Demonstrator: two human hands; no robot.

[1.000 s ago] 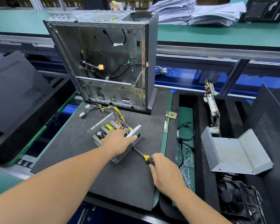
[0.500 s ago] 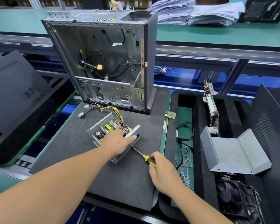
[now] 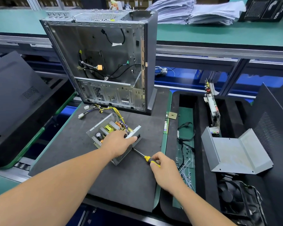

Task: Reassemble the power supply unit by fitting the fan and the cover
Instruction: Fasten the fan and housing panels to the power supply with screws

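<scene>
From the head camera we see the open power supply unit lying on the dark mat of the counter, in front of the upright computer case. Our left hand grips its near corner, fingers curled over the top edge. Our right hand grasps the yellow-handled screwdriver, its tip at the unit's mesh side. The grey cover sits to the right in the black tray, with the fan just below it.

Left hand grips open power supply; right hand holds screwdriver, tip at casing.
</scene>
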